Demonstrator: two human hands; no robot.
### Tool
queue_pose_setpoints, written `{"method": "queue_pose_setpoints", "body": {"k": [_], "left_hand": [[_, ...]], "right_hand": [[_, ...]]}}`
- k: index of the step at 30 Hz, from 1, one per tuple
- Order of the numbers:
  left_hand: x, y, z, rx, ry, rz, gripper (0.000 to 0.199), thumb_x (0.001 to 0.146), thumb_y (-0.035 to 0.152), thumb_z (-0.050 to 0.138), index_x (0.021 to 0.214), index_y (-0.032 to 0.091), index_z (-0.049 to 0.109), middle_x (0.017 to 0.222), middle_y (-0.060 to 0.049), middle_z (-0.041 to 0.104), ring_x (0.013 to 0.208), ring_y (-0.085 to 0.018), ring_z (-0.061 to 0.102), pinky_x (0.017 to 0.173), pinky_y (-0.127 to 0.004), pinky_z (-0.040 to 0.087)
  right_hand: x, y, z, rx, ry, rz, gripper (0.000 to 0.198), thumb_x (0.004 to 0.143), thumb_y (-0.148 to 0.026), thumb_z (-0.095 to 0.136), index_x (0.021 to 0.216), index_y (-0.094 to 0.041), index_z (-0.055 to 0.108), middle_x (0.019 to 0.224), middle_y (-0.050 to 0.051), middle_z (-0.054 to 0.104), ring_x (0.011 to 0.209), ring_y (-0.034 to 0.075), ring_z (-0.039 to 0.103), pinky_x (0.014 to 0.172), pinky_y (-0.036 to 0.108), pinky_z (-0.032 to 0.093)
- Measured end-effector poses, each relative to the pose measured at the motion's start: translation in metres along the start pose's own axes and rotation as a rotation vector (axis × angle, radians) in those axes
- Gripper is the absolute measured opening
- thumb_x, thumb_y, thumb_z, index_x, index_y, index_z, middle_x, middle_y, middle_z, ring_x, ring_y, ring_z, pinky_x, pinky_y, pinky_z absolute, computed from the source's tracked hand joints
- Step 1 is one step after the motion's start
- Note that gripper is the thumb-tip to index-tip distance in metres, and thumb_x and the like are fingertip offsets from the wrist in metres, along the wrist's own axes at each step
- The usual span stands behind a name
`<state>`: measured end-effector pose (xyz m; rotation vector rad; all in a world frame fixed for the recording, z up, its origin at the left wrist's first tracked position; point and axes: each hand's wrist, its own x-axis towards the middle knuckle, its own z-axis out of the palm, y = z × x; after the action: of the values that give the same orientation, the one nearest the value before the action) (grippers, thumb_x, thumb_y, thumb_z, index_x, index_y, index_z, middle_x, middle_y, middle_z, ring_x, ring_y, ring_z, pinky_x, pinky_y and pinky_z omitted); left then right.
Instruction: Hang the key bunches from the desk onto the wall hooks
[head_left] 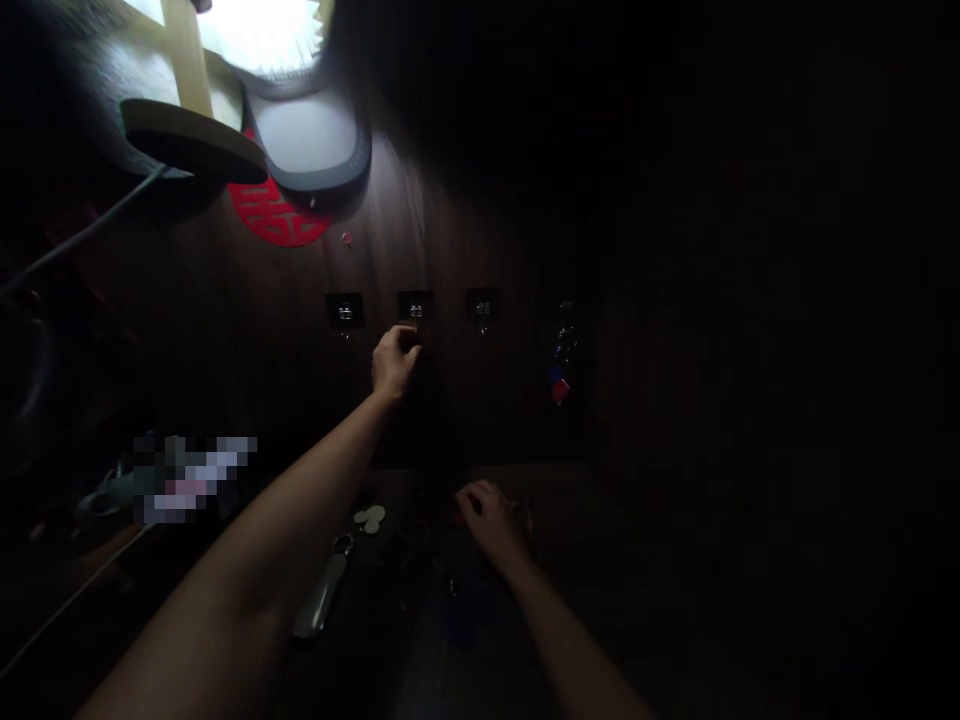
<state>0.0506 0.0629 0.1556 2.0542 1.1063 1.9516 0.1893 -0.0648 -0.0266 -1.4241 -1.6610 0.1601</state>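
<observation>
My left hand [395,362] reaches up to the middle of three wall hooks on dark square backings, its fingers pinched together right under that hook [416,309]. Whatever lies between the fingertips is hidden. Lower down, my right hand [495,522] is over the dark surface with its fingers curled. A bit of red shows by its fingertips, too dim to name. To the left and right of the middle hook are the other two hooks, the left hook [345,311] and the right hook [483,307]. Keys with a red and blue tag [560,390] hang farther right.
A lit lamp with a round base [191,140] and a grey-white device [311,140] are at the upper left, by a red paper cut-out [277,220]. Below lie a long glossy piece with a ring [322,600] and pale round discs [370,518]. The right side is dark.
</observation>
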Motion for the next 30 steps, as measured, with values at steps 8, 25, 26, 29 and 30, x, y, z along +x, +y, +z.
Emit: {"method": "queue_pose_setpoints", "body": {"k": [8,25,26,29,30], "left_hand": [[-0.035,-0.013,-0.011,0.044,-0.069,-0.085,0.018,0.071,0.019,0.056,0.088,0.019,0.061,0.087,-0.003,0.064,0.082,-0.016,0.060,0.076,-0.029,0.047],[-0.145,-0.035,-0.057,0.004,-0.404,-0.275,0.018,0.071,0.020,0.051,0.086,0.019,0.062,0.091,-0.002,0.067,0.089,-0.017,0.061,0.082,-0.031,0.046],[-0.149,-0.034,-0.059,-0.002,-0.426,-0.281,0.019,0.071,0.020,0.050,0.086,0.019,0.061,0.092,-0.002,0.067,0.089,-0.017,0.061,0.082,-0.031,0.046],[-0.164,-0.034,-0.064,-0.018,-0.470,-0.291,0.020,0.073,0.019,0.048,0.088,0.019,0.061,0.092,-0.003,0.067,0.089,-0.017,0.061,0.082,-0.031,0.047],[-0.168,-0.034,-0.064,-0.017,-0.475,-0.295,0.020,0.073,0.019,0.047,0.088,0.019,0.061,0.092,-0.003,0.067,0.088,-0.017,0.062,0.081,-0.031,0.047]], "right_hand": [[0.000,0.003,0.003,0.001,0.013,-0.001,0.023,0.081,-0.019,0.044,0.068,-0.020,0.063,0.077,0.003,0.062,0.078,0.015,0.056,0.072,0.026,0.039],[0.001,0.004,0.006,-0.022,-0.030,0.011,0.023,0.081,-0.019,0.044,0.069,-0.020,0.063,0.080,0.004,0.062,0.082,0.016,0.057,0.074,0.027,0.040],[0.001,0.004,0.006,-0.026,-0.030,0.012,0.023,0.081,-0.019,0.044,0.069,-0.019,0.063,0.079,0.004,0.062,0.082,0.016,0.057,0.074,0.027,0.040],[0.001,0.003,0.006,-0.035,-0.034,0.025,0.022,0.081,-0.020,0.044,0.070,-0.019,0.063,0.080,0.004,0.062,0.082,0.017,0.057,0.074,0.027,0.040],[0.001,0.003,0.005,-0.035,-0.037,0.032,0.022,0.081,-0.020,0.045,0.070,-0.019,0.064,0.080,0.004,0.062,0.082,0.017,0.057,0.074,0.028,0.040]]}}
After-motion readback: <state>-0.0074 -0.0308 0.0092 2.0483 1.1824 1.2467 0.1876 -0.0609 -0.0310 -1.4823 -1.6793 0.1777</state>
